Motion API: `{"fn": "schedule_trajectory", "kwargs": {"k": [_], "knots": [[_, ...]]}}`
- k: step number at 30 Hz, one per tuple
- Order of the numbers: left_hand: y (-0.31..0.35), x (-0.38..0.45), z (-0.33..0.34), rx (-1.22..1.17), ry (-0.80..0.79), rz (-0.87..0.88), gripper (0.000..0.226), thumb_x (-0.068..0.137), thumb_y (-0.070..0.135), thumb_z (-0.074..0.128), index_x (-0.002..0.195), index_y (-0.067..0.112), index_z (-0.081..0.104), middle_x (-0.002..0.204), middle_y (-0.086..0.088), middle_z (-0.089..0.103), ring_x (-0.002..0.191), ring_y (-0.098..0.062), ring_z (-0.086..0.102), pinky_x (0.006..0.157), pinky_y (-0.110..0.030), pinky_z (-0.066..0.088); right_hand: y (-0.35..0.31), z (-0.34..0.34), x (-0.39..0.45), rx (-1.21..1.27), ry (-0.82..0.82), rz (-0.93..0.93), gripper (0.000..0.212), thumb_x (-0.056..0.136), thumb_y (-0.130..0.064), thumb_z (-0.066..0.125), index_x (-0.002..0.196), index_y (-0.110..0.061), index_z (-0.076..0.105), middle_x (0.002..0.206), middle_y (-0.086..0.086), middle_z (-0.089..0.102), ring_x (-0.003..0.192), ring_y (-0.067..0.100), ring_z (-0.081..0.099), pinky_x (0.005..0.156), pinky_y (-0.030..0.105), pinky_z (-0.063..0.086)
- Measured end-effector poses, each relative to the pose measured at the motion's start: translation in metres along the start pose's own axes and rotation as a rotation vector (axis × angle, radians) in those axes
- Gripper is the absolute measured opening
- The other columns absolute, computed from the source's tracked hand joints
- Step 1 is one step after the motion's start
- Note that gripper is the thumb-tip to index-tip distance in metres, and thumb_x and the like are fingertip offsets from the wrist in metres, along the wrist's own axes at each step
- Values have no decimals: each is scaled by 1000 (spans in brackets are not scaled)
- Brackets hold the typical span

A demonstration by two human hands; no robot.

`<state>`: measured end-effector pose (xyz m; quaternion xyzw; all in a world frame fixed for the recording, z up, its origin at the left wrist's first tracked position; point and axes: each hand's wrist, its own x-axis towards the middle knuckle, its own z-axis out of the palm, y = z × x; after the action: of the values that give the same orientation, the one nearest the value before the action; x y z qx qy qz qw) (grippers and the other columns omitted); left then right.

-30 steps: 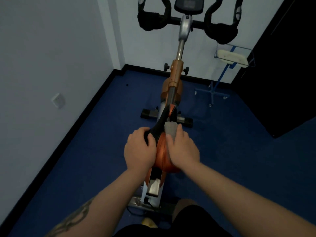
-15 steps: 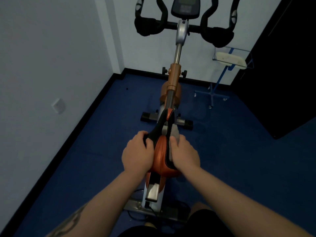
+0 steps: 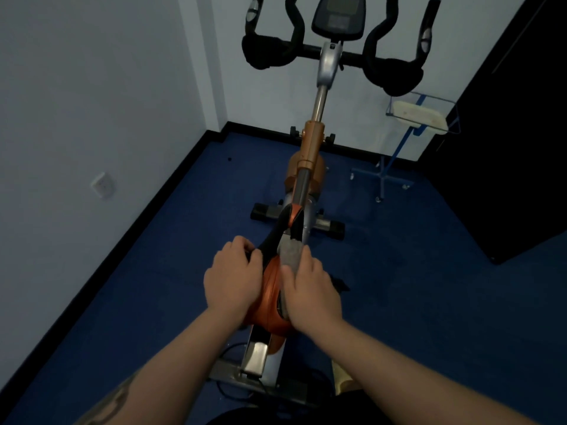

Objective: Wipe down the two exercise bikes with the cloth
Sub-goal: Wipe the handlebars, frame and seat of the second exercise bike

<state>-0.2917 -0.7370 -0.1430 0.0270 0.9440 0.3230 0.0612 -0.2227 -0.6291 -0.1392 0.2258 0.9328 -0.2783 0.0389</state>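
Left hand (image 3: 233, 279) grips the orange saddle (image 3: 271, 297) of the exercise bike (image 3: 310, 154); right hand (image 3: 313, 291) presses the grey cloth (image 3: 291, 254) onto its right side. Console (image 3: 337, 15) text unreadable, cloth half hidden.

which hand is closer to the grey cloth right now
Right. The right hand presses the grey cloth against the orange saddle; the left hand rests on the saddle's opposite side, apart from the cloth.
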Motion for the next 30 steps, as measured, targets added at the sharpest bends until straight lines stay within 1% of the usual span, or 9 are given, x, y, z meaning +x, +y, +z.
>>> {"fn": "schedule_trajectory", "kwargs": {"k": [3, 5, 10, 14, 16, 21, 24, 27, 30], "knots": [[0, 0, 0, 8, 10, -14, 12, 95, 37, 44, 95, 28, 51, 98, 9, 55, 91, -14, 53, 77, -38, 44, -8, -5, 50, 127, -130, 197, 53, 103, -46, 22, 139, -9, 31, 131, 15, 54, 108, 32, 57, 83, 39, 49], [0, -1, -2, -8, 24, -18, 13, 95, 37, 45, 94, 27, 53, 98, 10, 57, 91, -12, 53, 75, -37, 43, -14, -7, 58, 173, -129, 235, 53, 103, -46, 22, 138, -7, 31, 130, 16, 54, 108, 33, 57, 80, 37, 47], [0, -2, 0, -17, 38, -25, 13, 95, 37, 46, 96, 27, 55, 96, 11, 57, 87, -9, 53, 70, -32, 38, 2, -9, -2, 8, -76, -64, 65, 102, -47, 25, 155, -15, 3, 153, 8, 30, 128, 25, 44, 97, 39, 44], [-1, -1, -1, 1, 26, -17, 14, 95, 38, 45, 97, 27, 54, 98, 10, 57, 88, -10, 54, 69, -32, 38, -8, -5, 48, 118, -137, 183, 52, 103, -44, 22, 141, -9, 28, 132, 15, 53, 110, 33, 57, 83, 39, 48], [-1, -2, -1, -16, 26, -15, 14, 95, 38, 46, 97, 27, 55, 98, 11, 58, 88, -10, 54, 68, -32, 38, -13, -5, 51, 134, -127, 192, 52, 103, -43, 23, 141, -8, 28, 132, 15, 53, 109, 33, 56, 79, 37, 46], [-1, -2, 0, -7, 22, -5, 14, 95, 37, 45, 98, 27, 54, 99, 11, 57, 89, -9, 54, 70, -33, 39, -1, -7, 8, 25, -80, -38, 67, 102, -46, 26, 155, -14, 1, 154, 9, 30, 130, 25, 42, 99, 40, 44], [1, -2, -1, 7, 18, -16, 14, 95, 37, 45, 99, 27, 54, 99, 11, 57, 92, -11, 54, 75, -36, 43, -8, -1, 41, 41, -91, 66, 68, 103, -44, 27, 154, -8, 1, 151, 15, 34, 126, 31, 47, 92, 39, 45], [2, -3, -2, 4, 36, -33, 14, 94, 38, 46, 98, 28, 55, 98, 12, 58, 91, -10, 54, 74, -35, 43, -14, 2, 84, 156, -70, 162, 69, 103, -45, 26, 154, -4, 2, 151, 18, 33, 127, 35, 46, 95, 40, 43], [2, -3, -1, -10, 48, -43, 13, 94, 38, 47, 96, 29, 56, 96, 13, 59, 90, -8, 55, 71, -32, 41, -9, -1, 121, 212, -39, 81, 62, 104, -46, 22, 153, -8, 15, 152, 16, 32, 132, 33, 40, 102, 41, 39]]}}
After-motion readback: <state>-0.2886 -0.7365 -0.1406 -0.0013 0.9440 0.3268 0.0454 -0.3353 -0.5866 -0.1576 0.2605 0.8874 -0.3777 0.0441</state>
